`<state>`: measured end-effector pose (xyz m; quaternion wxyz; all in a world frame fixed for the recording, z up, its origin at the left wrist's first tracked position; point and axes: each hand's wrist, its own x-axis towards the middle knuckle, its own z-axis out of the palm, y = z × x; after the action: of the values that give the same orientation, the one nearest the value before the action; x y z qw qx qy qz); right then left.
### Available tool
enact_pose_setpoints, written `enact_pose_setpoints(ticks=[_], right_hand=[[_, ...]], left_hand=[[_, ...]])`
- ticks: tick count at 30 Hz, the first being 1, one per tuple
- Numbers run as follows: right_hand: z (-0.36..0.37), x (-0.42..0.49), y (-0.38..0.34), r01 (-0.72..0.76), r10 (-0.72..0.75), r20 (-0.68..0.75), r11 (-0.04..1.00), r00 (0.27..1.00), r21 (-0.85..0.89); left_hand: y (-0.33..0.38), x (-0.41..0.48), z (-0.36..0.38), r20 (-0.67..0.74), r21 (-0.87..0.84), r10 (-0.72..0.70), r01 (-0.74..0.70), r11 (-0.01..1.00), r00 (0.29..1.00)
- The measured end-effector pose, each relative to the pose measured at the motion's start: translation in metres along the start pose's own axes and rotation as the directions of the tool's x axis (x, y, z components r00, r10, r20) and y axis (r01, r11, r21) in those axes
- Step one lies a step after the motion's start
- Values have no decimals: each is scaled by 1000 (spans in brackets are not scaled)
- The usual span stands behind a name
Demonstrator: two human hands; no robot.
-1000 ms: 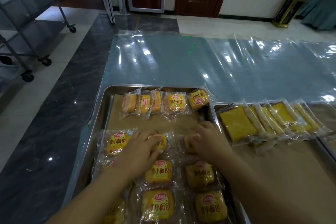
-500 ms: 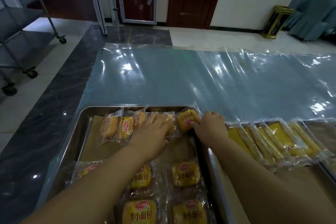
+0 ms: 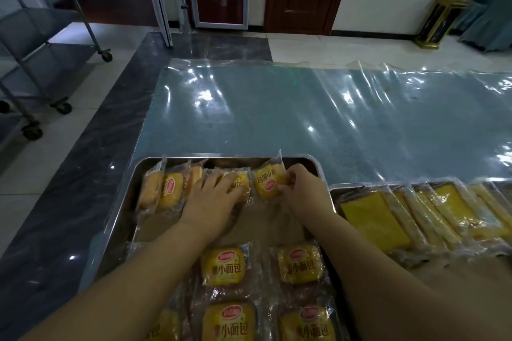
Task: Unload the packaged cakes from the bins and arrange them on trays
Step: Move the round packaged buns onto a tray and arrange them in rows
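**Far row of the steel tray (image 3: 122,210), centre of frame: two packaged cakes being set in line.**

Your right hand (image 3: 302,194) pinches the tilted end packet (image 3: 268,181) by its right edge, fingers curled on the wrapper. Your left hand (image 3: 213,199) lies spread, fingers straight, pressing the neighbouring packet (image 3: 238,185) just to its left. Probable faults:
- The slick film may slip from so slight a pinch, dropping the packet flat and out of line.
- Hard pressure may squash the soft cake.
- A leftward nudge may topple the packets standing on edge (image 3: 171,189) at the row's left.
- Your right forearm may drag wrappers on the sliced-cake tray (image 3: 343,185) just beside.
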<state>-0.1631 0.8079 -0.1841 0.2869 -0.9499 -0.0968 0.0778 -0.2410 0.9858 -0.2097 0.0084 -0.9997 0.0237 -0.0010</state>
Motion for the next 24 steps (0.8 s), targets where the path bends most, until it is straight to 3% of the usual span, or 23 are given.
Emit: enact_pose_setpoints(ticks=[5, 9, 14, 19, 22, 24], right_hand=[[-11, -3, -4, 98, -70, -122, 966, 990, 241], [-39, 0, -3, 152, -141, -59, 949, 988, 276], [-59, 3, -4, 229, -231, 186, 973, 955, 30], [-44, -4, -11, 289, -149, 490, 931, 859, -223], [-28, -10, -9, 351, -122, 570, 883, 813, -311], [-20, -10, -4, 322, -130, 532, 903, 837, -286]], left_hand=[[-3, -8, -10, -53, -178, -28, 19, 984, 998], [8, -14, -17, -91, -279, -23, -3, 960, 996], [16, -27, -12, -70, -272, 12, -31, 962, 997], [13, -36, -9, -78, -290, -17, -7, 957, 997], [11, -38, -10, -119, -354, -73, 26, 935, 990], [11, -37, -10, -156, -375, -82, 18, 927, 984]])
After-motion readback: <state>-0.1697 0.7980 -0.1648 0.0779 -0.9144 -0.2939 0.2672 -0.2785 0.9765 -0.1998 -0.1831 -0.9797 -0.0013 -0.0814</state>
